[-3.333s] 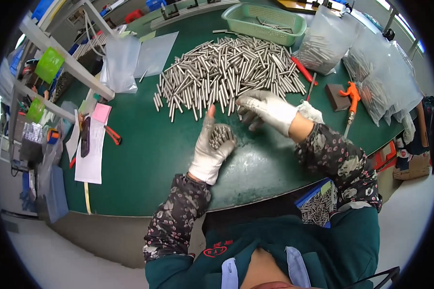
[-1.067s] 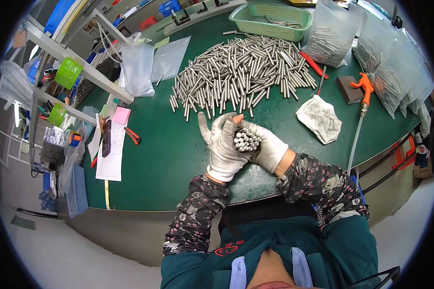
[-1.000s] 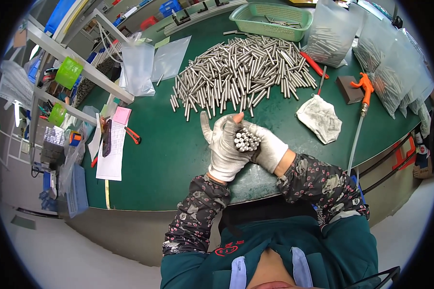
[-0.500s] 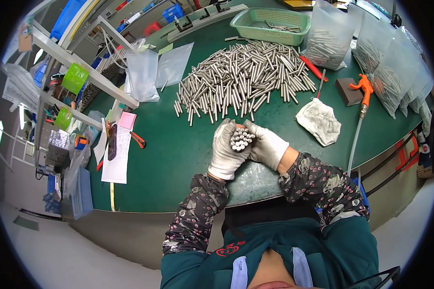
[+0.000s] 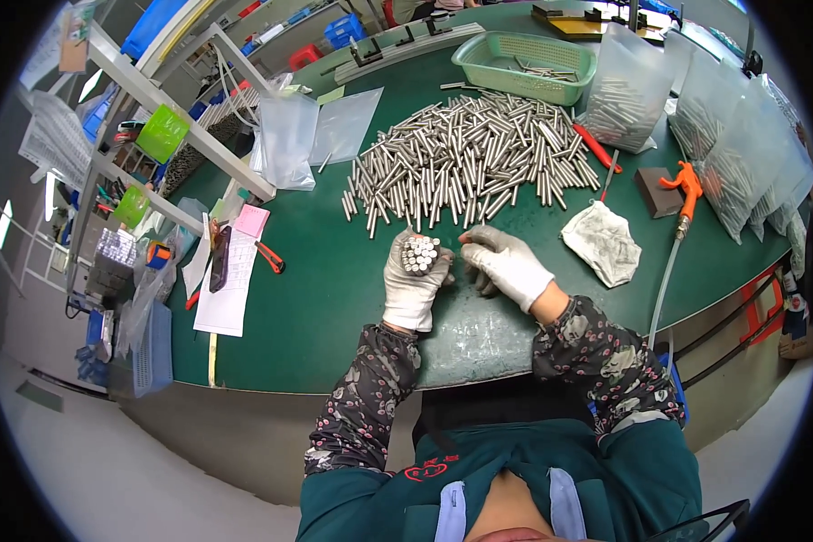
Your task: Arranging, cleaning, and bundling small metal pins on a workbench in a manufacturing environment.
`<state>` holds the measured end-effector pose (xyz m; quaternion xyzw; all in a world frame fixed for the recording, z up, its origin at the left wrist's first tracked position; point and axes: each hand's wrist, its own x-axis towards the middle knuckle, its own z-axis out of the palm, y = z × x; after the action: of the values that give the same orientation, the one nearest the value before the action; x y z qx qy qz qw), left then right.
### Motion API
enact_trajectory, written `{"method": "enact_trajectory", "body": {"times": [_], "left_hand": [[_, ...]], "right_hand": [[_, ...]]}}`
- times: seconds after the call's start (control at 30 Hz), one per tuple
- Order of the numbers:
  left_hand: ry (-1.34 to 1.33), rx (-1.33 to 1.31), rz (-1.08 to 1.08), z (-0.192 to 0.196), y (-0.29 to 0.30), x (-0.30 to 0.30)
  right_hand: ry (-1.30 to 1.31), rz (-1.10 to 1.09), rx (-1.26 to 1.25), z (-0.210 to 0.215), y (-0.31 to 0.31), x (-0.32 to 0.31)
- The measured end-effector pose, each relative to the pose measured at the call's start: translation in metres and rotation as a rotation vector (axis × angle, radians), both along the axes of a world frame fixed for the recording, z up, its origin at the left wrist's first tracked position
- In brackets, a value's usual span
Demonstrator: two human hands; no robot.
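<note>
A bundle of short metal rods (image 5: pixel 420 256) stands in my left hand (image 5: pixel 409 300), its round ends facing up and the white-gloved fingers wrapped round it. Just to the right, my right hand (image 5: pixel 513 269), also gloved, is apart from the bundle. Its fingers are loosely bent with gaps between them, and I see nothing in them. Beyond both hands a broad pile of the same metal rods (image 5: pixel 470 158) lies loose on the green table (image 5: pixel 321 298).
A green basket (image 5: pixel 524 79) holding some rods stands behind the pile. Rod-filled plastic bags (image 5: pixel 625 99), a red-handled tool (image 5: pixel 596 149), a white cloth (image 5: pixel 602 242), a dark block (image 5: pixel 659 191) and an orange air gun (image 5: pixel 686 185) are on the right. Papers (image 5: pixel 221 303) and empty bags (image 5: pixel 287 135) lie left.
Both hands were together round the rod bundle. My right hand has come off it to the right, and my left hand has shifted slightly left with the bundle. The whole view has shifted a little.
</note>
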<state>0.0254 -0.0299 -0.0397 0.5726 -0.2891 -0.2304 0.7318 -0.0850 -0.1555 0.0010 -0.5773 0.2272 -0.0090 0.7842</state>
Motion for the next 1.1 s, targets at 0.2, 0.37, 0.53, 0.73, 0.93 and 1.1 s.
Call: {"method": "enact_trajectory", "body": {"times": [0.2, 0.37, 0.53, 0.73, 0.93, 1.1], "left_hand": [[-0.206, -0.024, -0.054, -0.006, -0.010, -0.003], [-0.029, 0.092, -0.161, -0.001, -0.006, 0.000], [0.034, 0.129, -0.140, 0.006, -0.007, -0.003], [0.085, 0.177, -0.139, 0.012, -0.007, -0.003], [0.047, 0.245, -0.153, 0.011, -0.006, -0.001], [-0.073, 0.114, -0.141, -0.002, -0.010, -0.002]], "right_hand": [[-0.326, -0.143, -0.622, -0.017, 0.008, 0.006], [-0.360, -0.214, -0.554, -0.023, 0.009, 0.010], [-0.298, -0.254, -0.499, -0.027, 0.008, 0.012], [-0.283, -0.264, -0.475, -0.032, 0.007, 0.015], [-0.261, -0.247, -0.436, -0.027, 0.008, 0.012], [-0.405, -0.340, -0.943, -0.003, 0.004, 0.006]]}}
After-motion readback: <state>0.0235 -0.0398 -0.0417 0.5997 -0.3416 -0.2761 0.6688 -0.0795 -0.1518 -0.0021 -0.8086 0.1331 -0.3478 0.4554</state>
